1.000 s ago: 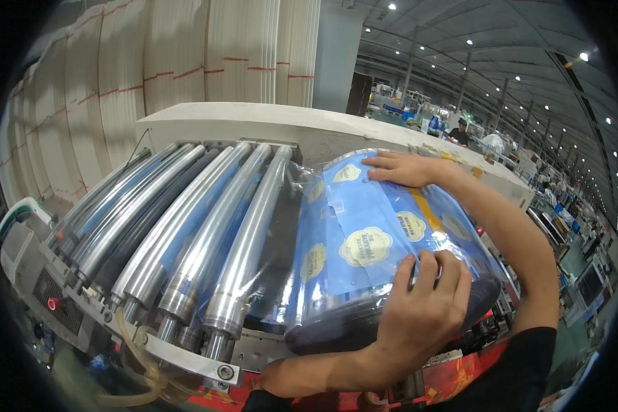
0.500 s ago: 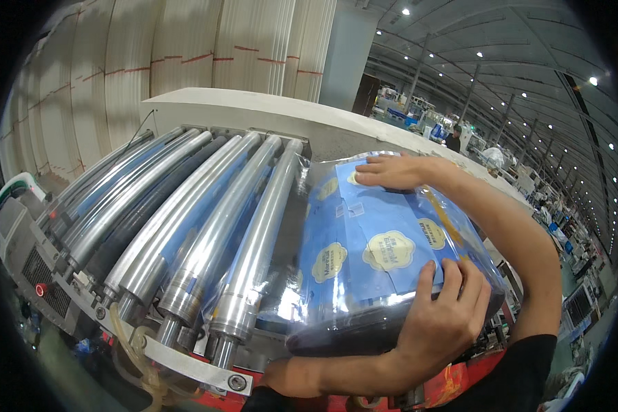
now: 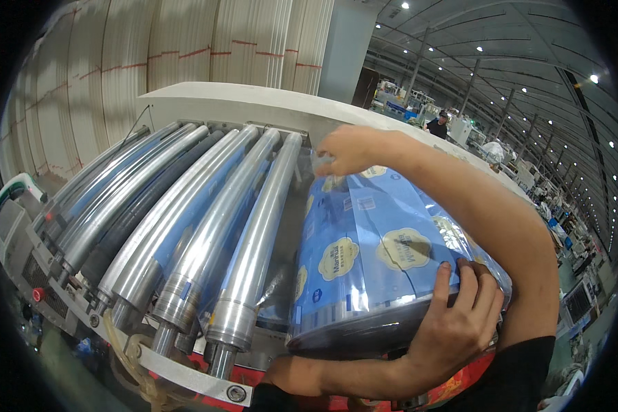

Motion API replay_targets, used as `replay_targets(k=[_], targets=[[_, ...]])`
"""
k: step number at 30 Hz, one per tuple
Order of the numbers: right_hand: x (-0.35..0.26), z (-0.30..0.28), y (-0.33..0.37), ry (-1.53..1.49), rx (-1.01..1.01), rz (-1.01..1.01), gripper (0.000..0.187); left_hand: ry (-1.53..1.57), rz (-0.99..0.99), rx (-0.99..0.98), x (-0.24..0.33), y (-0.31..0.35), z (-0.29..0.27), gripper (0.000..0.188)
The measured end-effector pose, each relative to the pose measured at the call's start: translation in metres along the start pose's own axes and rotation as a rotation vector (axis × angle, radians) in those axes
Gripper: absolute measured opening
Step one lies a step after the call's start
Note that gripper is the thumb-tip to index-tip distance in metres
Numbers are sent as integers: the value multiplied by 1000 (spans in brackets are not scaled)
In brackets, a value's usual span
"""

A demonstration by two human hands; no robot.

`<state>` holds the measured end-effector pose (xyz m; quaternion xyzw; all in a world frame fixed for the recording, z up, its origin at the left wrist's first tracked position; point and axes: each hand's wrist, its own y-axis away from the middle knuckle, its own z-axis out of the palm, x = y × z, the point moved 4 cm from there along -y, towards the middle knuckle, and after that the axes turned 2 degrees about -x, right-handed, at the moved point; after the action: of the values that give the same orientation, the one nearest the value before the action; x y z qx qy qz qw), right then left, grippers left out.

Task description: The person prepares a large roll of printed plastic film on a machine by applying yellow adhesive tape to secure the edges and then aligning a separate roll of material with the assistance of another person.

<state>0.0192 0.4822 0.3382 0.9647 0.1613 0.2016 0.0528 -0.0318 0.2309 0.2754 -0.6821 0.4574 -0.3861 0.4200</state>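
A big roll of blue printed plastic film (image 3: 364, 233) with cream label shapes lies in front of me, its outer film clear and glossy. My left hand (image 3: 453, 312) rests on its near end, fingers apart and bent over the edge. Across the roll reaches my right arm. My right hand (image 3: 350, 147) is closed at the roll's far left corner, pinching a loose edge of clear film (image 3: 321, 165). Its fingertips are partly hidden.
Left of the roll runs a row of shiny metal rollers (image 3: 254, 240) with blue film threaded between them. A pale machine frame (image 3: 240, 99) stands behind. A red knob (image 3: 39, 294) sits at the far left. Another person (image 3: 438, 125) is in the distance.
My right hand has left the roll's top, moved left to its far corner and closed there. The left hand stays on the near end. Clear film beside the roll has shifted.
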Motion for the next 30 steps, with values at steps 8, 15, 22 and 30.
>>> replay_targets(k=[8,15,22,30], targets=[[31,3,8,-50,73,80,31,2,18,-57,4,-2,5,25],[38,6,18,-53,21,101,27,28,13,-41,1,-6,4,26],[30,1,18,37,27,99,33,-6,34,-50,1,-5,2,27],[21,-6,12,8,118,29,44,-18,23,-48,1,-4,1,25]])
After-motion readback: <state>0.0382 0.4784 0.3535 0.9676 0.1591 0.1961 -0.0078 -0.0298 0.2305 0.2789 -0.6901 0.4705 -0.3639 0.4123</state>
